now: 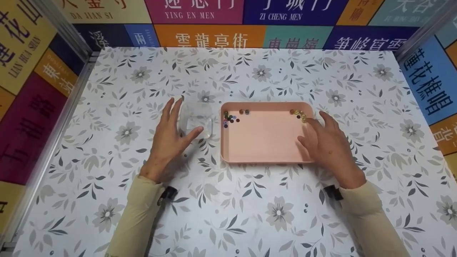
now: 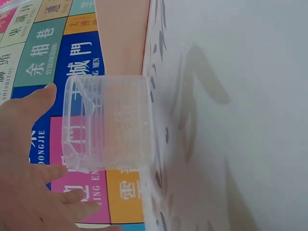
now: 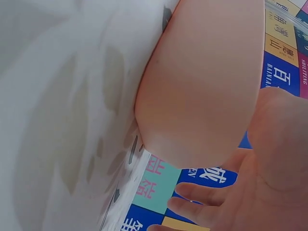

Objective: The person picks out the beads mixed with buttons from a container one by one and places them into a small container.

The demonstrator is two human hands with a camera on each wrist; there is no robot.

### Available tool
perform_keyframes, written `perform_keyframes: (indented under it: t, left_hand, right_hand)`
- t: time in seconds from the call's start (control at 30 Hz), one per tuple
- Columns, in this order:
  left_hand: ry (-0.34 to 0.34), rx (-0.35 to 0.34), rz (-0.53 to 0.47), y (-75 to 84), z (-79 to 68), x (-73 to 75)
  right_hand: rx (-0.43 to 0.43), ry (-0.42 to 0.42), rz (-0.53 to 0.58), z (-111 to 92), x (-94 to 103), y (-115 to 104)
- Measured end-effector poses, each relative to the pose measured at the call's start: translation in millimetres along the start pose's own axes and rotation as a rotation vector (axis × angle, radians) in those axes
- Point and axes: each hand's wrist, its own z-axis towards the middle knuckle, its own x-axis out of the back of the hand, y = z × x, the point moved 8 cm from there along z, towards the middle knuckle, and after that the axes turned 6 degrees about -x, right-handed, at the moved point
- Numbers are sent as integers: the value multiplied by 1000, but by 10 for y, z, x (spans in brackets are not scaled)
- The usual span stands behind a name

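Observation:
My left hand (image 1: 167, 137) is spread beside a clear plastic container (image 1: 197, 119) left of the tray, thumb at its near side and fingers at its far left. In the left wrist view the container (image 2: 127, 122) stands in front of the spread fingers. My right hand (image 1: 330, 144) reaches over the right edge of a pink tray (image 1: 266, 142), its fingers loosely bent. Its index finger is close to several yellowish marbles (image 1: 303, 116) in the tray's far right corner. The tray wall (image 3: 202, 91) hides part of that hand's fingers in the right wrist view.
Several dark and coloured marbles (image 1: 228, 119) cluster in the tray's far left corner, with two more marbles (image 1: 244, 111) along the far wall. The table (image 1: 228, 214) has a leaf-patterned white cover. Colourful panels with lettering (image 1: 210, 37) stand behind and at both sides.

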Motion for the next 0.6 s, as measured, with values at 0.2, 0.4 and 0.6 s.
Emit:
perform_keyframes:
  t: [0.2, 0.4, 0.6]
  left_hand:
    - [-19, 6, -81, -65, 10, -32]
    - [-52, 46, -214, -121, -3, -72]
    - [-105, 114, -288, -176, -16, -118]
  right_hand:
    - [21, 14, -16, 19, 14, 6]
    - [7, -13, -14, 32, 5, 61]
    - [-32, -61, -13, 60, -27, 106]
